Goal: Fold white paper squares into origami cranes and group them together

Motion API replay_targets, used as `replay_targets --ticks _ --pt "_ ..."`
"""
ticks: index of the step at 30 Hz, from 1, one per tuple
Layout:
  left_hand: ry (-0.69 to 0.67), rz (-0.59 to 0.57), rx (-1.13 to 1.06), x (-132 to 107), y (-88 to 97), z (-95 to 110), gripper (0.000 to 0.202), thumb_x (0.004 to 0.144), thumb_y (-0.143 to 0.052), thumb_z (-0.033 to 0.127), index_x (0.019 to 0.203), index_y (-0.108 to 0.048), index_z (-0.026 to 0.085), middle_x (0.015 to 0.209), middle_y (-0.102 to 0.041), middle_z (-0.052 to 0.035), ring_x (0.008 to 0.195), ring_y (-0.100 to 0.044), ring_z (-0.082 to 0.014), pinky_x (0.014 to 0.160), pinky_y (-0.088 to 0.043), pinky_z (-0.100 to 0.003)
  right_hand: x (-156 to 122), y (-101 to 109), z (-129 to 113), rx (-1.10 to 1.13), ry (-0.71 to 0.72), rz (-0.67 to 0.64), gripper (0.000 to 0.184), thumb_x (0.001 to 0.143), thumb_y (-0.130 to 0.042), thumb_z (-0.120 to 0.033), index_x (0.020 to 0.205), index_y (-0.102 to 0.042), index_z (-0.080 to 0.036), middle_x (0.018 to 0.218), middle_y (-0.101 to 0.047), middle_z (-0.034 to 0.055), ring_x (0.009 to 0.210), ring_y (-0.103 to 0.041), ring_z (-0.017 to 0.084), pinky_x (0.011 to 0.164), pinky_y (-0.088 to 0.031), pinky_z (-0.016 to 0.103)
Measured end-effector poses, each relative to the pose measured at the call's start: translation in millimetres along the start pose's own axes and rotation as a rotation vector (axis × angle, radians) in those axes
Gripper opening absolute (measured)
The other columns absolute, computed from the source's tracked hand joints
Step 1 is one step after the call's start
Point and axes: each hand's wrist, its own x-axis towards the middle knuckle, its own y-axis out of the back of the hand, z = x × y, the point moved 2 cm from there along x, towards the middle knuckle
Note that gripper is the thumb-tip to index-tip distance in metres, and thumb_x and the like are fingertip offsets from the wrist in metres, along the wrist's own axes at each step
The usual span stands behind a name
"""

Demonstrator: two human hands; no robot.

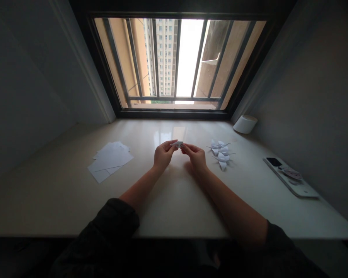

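At the left of the frame, several white paper sheets (113, 157) lie overlapped on the pale table (174, 208); near the centre, the left hand (162, 156) keeps its thumb and fingers narrow, pinching one side of a small folded paper (179, 144); this paper is in the middle of the frame, between both hands; the right hand (197, 157) pinches its other side, also with narrow fingers; just beside this hand, to the right, white folded figures (222, 157) with thin points lie grouped; higher and further right, there is a white cylinder (244, 124); at the right edge area, a white phone (300, 188) lies with its back upward.
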Motion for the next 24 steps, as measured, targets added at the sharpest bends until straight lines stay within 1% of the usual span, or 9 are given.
replay_targets --ticks 4,9,14,16,20,24 --pt "-0.017 -0.022 0.007 -2.2 -1.5 5.4 0.040 0.066 -0.074 0.031 0.102 -0.067 0.015 0.094 -0.072 -0.0095 0.088 -0.066 -0.0208 0.087 -0.049 -0.037 -0.9 -3.0 -0.4 0.046 -0.021 -0.036 0.033 0.062 -0.074 -0.045 0.082 -0.072 -0.019 0.073 -0.070 0.0037 0.066 -0.060 0.016 0.071 -0.050 0.034" --pt "-0.032 0.021 -0.007 -2.9 -0.3 11.9 0.041 0.063 -0.076 0.032 0.100 -0.067 0.015 0.091 -0.072 -0.0091 0.087 -0.067 -0.0214 0.084 -0.050 -0.036 -2.6 -7.0 -3.5 0.045 -0.037 -0.112 0.031 0.063 -0.073 -0.046 0.080 -0.071 -0.020 0.073 -0.068 0.0026 0.067 -0.060 0.015 0.070 -0.049 0.032" --pt "-0.045 0.032 -0.024 -3.0 0.5 13.5 0.051 0.065 -0.075 0.031 0.111 -0.062 0.016 0.088 -0.072 -0.0077 0.086 -0.067 -0.0211 0.083 -0.050 -0.035 -5.3 -7.6 -7.9 -0.013 -0.044 -0.169 0.030 0.064 -0.071 -0.047 0.078 -0.068 -0.020 0.071 -0.066 0.0021 0.067 -0.060 0.015 0.065 -0.046 0.028" --pt "-0.040 0.032 -0.030 -2.9 0.9 12.9 0.053 0.064 -0.075 0.031 0.113 -0.061 0.016 0.088 -0.073 -0.0078 0.086 -0.067 -0.0213 0.083 -0.049 -0.035 -5.8 -7.6 -9.5 -0.009 -0.047 -0.190 0.029 0.064 -0.070 -0.046 0.076 -0.068 -0.020 0.070 -0.066 0.0016 0.068 -0.060 0.015 0.064 -0.045 0.028" --pt "-0.016 0.026 -0.043 -2.2 1.5 12.4 0.050 0.062 -0.076 0.031 0.108 -0.064 0.014 0.086 -0.073 -0.0085 0.084 -0.067 -0.0216 0.083 -0.049 -0.037 -5.2 -7.1 -10.0 -0.010 -0.067 -0.221 0.028 0.062 -0.071 -0.045 0.073 -0.066 -0.020 0.069 -0.066 0.0010 0.069 -0.060 0.015 0.063 -0.043 0.027" --pt "0.048 0.033 -0.053 -1.1 2.0 12.3 0.044 0.061 -0.077 0.034 0.100 -0.068 0.015 0.085 -0.073 -0.0082 0.083 -0.066 -0.0217 0.082 -0.048 -0.037 -4.1 -6.1 -6.9 -0.013 -0.108 -0.216 0.029 0.062 -0.071 -0.047 0.072 -0.066 -0.020 0.069 -0.066 0.0013 0.068 -0.060 0.015 0.062 -0.043 0.027"
